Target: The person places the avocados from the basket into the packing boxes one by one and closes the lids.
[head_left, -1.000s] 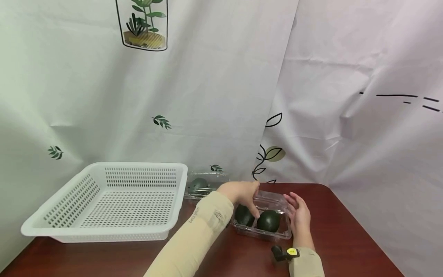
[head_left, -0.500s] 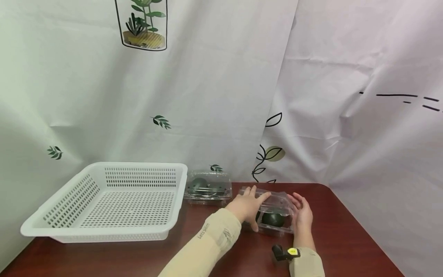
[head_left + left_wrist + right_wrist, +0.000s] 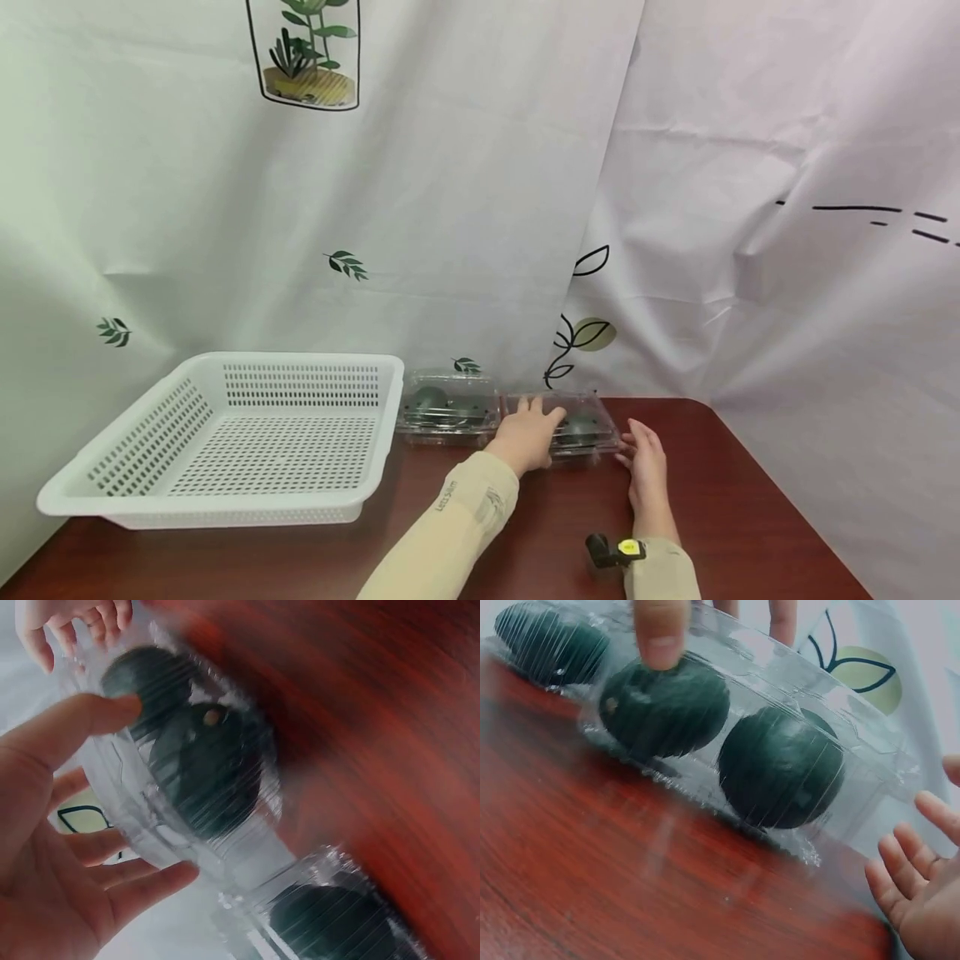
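Note:
A clear plastic clamshell box with two dark green round fruits inside stands at the table's back, its lid over them. My left hand grips this box, with the thumb on its front and the other fingers over the top and rear. In the left wrist view the fingers are spread round the lid. My right hand is held beside the box's right end, its fingers loosely bent and holding nothing. The right wrist view shows a gap between those fingertips and the plastic.
A second clear clamshell box with dark green fruits stands directly left of the gripped one. Further left is a large white perforated basket. A printed white curtain hangs behind the red-brown table.
The lid has come down over the fruits. My left hand has moved the box back, beside the second one. My right hand has stayed near its right end.

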A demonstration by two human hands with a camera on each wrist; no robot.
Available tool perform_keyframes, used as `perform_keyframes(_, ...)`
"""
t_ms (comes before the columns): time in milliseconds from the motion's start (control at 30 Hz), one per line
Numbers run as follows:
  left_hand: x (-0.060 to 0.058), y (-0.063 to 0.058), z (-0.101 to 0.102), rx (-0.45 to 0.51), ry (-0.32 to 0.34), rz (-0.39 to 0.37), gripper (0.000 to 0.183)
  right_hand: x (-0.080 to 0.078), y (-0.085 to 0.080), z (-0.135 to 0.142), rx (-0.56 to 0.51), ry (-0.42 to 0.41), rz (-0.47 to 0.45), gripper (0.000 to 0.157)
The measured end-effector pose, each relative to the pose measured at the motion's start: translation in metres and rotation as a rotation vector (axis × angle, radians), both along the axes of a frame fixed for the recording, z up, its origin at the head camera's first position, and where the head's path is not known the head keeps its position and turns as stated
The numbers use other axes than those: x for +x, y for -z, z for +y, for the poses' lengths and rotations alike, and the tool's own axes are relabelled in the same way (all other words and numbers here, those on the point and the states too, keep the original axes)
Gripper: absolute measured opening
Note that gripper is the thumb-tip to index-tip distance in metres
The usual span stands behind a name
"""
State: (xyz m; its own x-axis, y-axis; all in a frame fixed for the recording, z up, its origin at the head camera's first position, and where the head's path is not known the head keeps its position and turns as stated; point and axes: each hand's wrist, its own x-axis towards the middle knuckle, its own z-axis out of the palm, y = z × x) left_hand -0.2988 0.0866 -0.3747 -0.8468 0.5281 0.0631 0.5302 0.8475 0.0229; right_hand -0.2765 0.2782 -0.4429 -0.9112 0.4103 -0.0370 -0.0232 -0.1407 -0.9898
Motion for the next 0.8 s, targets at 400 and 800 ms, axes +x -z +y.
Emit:
perform_keyframes(400,-0.006,0.0069,-0.0004,0.038,-0.019,0.016,0.05,-0.0054,0.0012,-0.0046,-0.025,-0.207,-0.046,0.042)
perform_keyframes(800,-0.0091,0.0098,-0.0002,0.008,-0.018,0.048,0.045,-0.0085,-0.0013,-0.0081,-0.127,-0.219,-0.034,0.057)
